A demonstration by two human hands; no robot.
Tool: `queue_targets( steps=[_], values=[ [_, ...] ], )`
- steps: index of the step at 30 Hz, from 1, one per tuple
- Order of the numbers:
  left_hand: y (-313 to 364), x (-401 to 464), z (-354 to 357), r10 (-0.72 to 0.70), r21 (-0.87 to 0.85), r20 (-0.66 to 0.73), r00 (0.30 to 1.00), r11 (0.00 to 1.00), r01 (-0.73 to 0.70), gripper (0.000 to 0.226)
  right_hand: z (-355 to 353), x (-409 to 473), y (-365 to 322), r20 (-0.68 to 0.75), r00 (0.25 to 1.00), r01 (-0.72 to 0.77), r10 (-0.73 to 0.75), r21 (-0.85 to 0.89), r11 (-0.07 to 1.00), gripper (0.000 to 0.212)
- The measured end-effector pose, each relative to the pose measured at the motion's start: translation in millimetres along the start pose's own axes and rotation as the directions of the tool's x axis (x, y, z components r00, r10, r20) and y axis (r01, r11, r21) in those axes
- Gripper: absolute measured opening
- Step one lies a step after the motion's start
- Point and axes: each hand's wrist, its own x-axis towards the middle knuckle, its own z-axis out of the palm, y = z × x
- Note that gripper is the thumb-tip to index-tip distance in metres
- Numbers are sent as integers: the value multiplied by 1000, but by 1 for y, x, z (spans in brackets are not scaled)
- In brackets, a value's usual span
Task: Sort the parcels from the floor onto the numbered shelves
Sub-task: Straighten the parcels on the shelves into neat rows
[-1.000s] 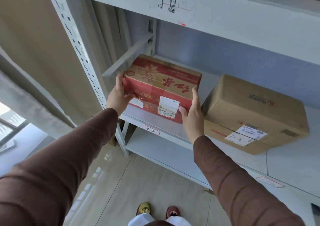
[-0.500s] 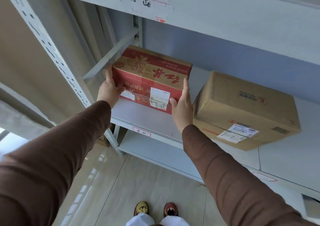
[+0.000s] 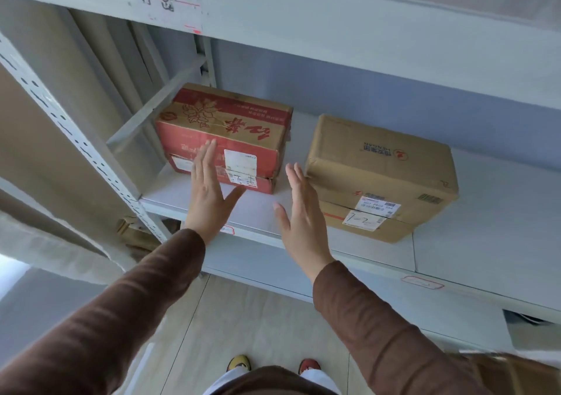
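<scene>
A red and brown printed parcel (image 3: 224, 127) with white labels on its front lies at the left end of the grey shelf (image 3: 473, 237). My left hand (image 3: 209, 194) is in front of it, fingers straight, fingertips over its front face, holding nothing. My right hand (image 3: 300, 221) hovers flat and empty over the shelf between the red parcel and a plain brown parcel (image 3: 379, 173) marked "1-2". Whether the left fingertips touch the red parcel cannot be told.
A perforated grey upright (image 3: 69, 133) and a diagonal brace (image 3: 154, 106) bound the shelf on the left. Another shelf board (image 3: 334, 21) with a worn label runs overhead. A lower shelf and tan floor lie below, with my shoes (image 3: 239, 362) visible.
Both hands have let go of the red parcel's sides and drawn back toward me with fingers straightened. The parcel now rests deeper on the shelf.
</scene>
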Motion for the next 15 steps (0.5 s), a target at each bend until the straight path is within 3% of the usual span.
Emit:
queue_targets(
  steps=[4, 7, 11, 15],
  values=[
    [52, -10, 34, 90, -55, 81, 993, 995, -86, 97, -39, -27, 20, -65, 992, 108, -110, -24, 994, 61],
    [83, -19, 59, 86, -127, 122, 989, 989, -70, 96, -70, -47, 45, -129, 981, 141, -147, -56, 988, 57],
    [106, -23, 90, 5, -226, 196, 981, 973, 40, 101, -112, -66, 88, -285, 952, 87, -111, -95, 992, 56],
    [116, -21, 109, -78, -271, 215, 973, 953, 137, 105, -136, -72, 131, -389, 921, -37, 25, -23, 999, 76]
  ],
)
